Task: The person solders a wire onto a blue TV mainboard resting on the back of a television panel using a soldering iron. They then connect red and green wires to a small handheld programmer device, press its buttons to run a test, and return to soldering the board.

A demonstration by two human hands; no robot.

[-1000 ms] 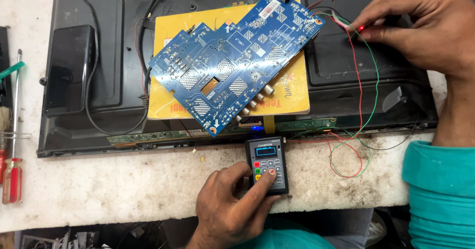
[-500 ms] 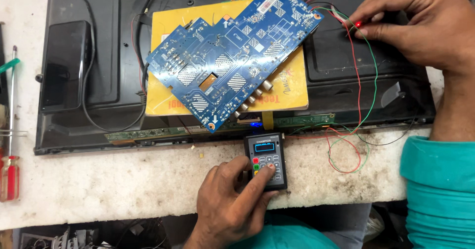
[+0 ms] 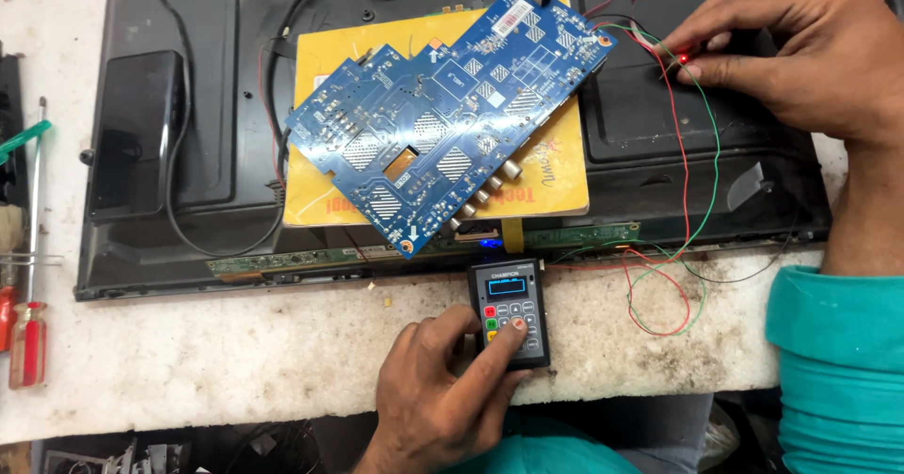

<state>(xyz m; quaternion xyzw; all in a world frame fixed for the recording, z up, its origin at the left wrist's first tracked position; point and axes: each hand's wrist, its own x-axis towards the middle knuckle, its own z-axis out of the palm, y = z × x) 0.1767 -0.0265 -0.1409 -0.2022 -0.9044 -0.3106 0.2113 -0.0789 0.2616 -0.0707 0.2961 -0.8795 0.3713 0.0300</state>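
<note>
A blue circuit board (image 3: 443, 121) lies tilted on a yellow booklet (image 3: 325, 79), on the black back panel of a flat screen (image 3: 188, 107). My left hand (image 3: 447, 389) rests at the bench's front edge on a small dark handheld tester (image 3: 508, 311) with a lit blue display; my thumb presses its coloured keys. My right hand (image 3: 800, 50) at the upper right pinches a small glowing red light (image 3: 683, 58) at the end of red and green wires (image 3: 692, 182). The wires run from the board's corner down to a loop on the bench.
A red-handled screwdriver (image 3: 28, 342) and a green-handled tool (image 3: 24, 140) lie at the left edge of the white worktop (image 3: 235, 361). A narrow green strip board (image 3: 282, 262) runs along the panel's lower edge. Black cables cross the panel.
The view has shifted slightly. My left thumb has settled onto the tester's keys. My right hand keeps its pinch on the red light.
</note>
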